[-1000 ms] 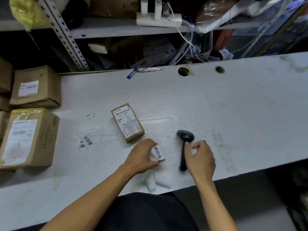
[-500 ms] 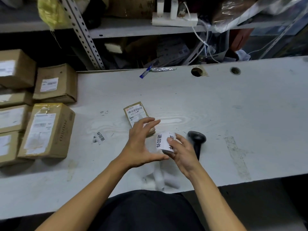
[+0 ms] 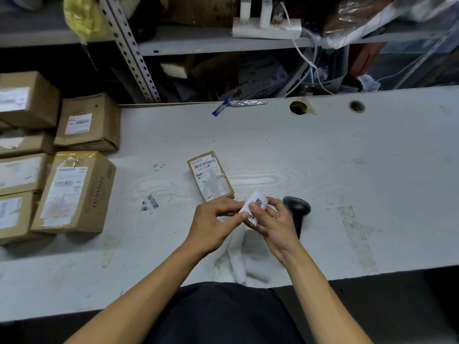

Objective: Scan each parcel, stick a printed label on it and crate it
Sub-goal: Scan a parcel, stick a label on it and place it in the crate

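A small flat brown parcel (image 3: 211,179) with a white shipping label lies on the white table (image 3: 323,170), just beyond my hands. Both hands hold a small white roll of printed labels (image 3: 257,206) with black characters. My left hand (image 3: 216,220) pinches its left edge between thumb and fingers. My right hand (image 3: 272,223) wraps around the roll, thumb across the print. A black handheld scanner (image 3: 296,211) lies on the table right behind my right hand, partly hidden by it.
Several taped cardboard boxes (image 3: 74,192) with labels stand stacked at the table's left end. White backing strips (image 3: 248,266) lie near the front edge. A stray label (image 3: 153,202) is stuck to the tabletop. Cluttered shelving with a power strip (image 3: 267,28) runs behind the table.
My right hand let go of the scanner and came to the label roll. Both hands now hold the roll, raised slightly above the table. The view has shifted left.
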`<action>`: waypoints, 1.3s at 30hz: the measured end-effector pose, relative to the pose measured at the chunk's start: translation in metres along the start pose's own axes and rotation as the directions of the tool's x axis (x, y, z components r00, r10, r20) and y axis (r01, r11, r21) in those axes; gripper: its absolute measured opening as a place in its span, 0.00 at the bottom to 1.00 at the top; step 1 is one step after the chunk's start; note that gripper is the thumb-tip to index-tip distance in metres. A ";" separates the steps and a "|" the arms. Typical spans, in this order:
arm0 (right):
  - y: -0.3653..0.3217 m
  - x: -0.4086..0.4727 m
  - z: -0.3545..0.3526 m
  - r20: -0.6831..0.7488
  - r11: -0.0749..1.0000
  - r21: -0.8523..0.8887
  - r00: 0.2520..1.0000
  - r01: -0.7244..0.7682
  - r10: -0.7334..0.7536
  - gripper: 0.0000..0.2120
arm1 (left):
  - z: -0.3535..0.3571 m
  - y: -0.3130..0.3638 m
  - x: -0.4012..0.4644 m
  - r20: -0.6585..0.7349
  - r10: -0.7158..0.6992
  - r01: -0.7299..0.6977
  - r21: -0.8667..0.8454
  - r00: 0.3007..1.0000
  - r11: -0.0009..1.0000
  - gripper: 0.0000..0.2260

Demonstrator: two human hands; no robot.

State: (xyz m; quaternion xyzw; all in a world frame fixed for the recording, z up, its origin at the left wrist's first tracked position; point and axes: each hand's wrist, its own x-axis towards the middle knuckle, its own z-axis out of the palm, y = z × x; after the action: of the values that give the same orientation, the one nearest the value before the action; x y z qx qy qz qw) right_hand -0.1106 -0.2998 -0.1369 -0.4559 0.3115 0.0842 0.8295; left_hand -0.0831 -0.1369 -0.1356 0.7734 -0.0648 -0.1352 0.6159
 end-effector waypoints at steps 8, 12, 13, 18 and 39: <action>0.008 0.007 -0.005 -0.025 0.996 -0.092 1.000 -0.016 0.014 0.30 | -0.012 -0.007 0.004 0.058 0.097 -0.107 0.206 0.994 0.973 0.06; 0.010 0.010 -0.004 -0.005 0.993 -0.117 1.000 -0.015 0.014 0.30 | -0.012 -0.005 0.002 0.059 0.124 -0.134 0.221 0.990 0.966 0.13; 0.011 0.011 -0.003 -0.013 0.993 -0.118 1.000 -0.012 0.011 0.30 | -0.011 -0.005 0.002 0.035 0.090 -0.095 0.190 0.995 0.977 0.13; 0.015 0.018 0.000 -0.065 0.983 -0.186 0.998 0.006 -0.018 0.34 | -0.009 -0.008 0.005 0.018 -0.050 0.049 0.068 0.999 0.996 0.07; 0.005 0.030 0.011 0.138 0.494 -0.829 0.952 0.263 -0.275 0.07 | -0.071 -0.005 0.027 0.112 -0.320 0.339 -0.311 0.941 0.888 0.08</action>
State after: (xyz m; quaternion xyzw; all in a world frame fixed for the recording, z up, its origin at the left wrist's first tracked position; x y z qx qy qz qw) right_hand -0.0841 -0.2923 -0.1535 -0.8398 0.1632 0.0899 0.5099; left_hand -0.0369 -0.0764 -0.1289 0.6566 0.0728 -0.2690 0.7009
